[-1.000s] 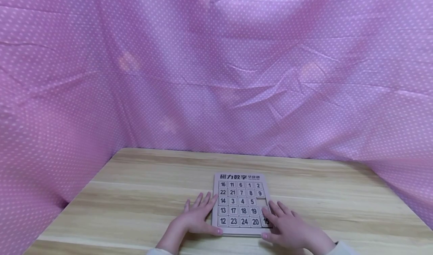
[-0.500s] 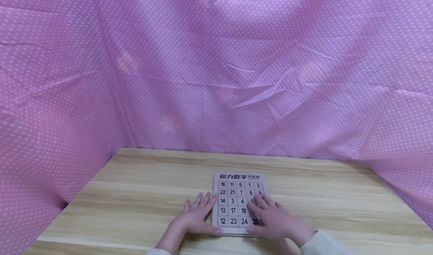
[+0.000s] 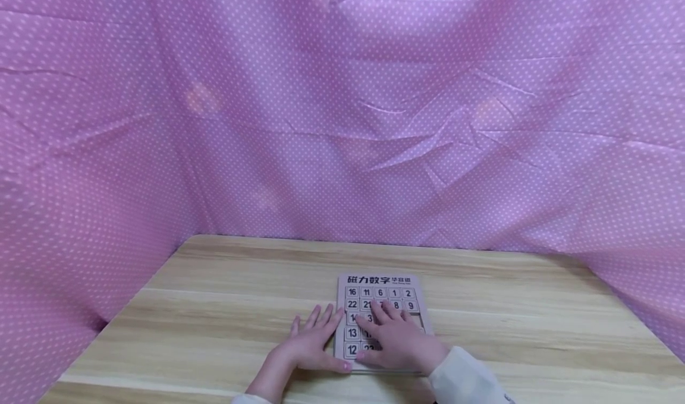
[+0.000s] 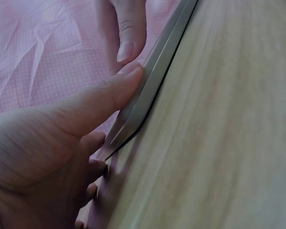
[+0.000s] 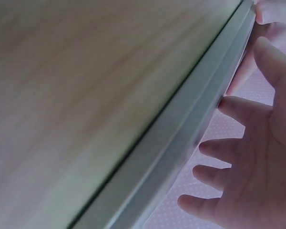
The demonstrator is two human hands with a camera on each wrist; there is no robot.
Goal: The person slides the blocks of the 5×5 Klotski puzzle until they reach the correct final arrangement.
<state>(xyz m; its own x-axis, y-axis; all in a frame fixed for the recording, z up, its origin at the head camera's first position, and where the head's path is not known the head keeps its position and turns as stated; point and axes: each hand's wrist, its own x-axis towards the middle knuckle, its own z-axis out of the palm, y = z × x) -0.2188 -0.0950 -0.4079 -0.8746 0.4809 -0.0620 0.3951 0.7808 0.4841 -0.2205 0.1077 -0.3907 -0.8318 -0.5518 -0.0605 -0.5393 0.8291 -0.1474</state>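
A number sliding puzzle (image 3: pixel 396 281) with a pale frame lies flat on the table. Printed tiles such as 16, 22 and 12 show down its left column, and a gap (image 3: pixel 417 320) shows at the right end of the third row. My left hand (image 3: pixel 310 345) rests along the left side, thumb on the near left corner, fingers spread. Over the tiles lies my right hand (image 3: pixel 401 340), fingers spread, its index fingertip by tile 14 (image 3: pixel 351 318). It hides much of the lower right tiles. In the left wrist view, the left thumb (image 4: pixel 109 93) presses the frame's edge.
The wooden table (image 3: pixel 241 285) extends around the puzzle on all sides. Pink polka-dot cloth (image 3: pixel 342 124) hangs behind the table and along both sides. A pale sleeve (image 3: pixel 465 380) covers the right wrist.
My right hand has slid leftward from the puzzle's right edge to over its middle and left tiles, uncovering the gap again. The left hand stays in place, and the visible tiles keep their positions.
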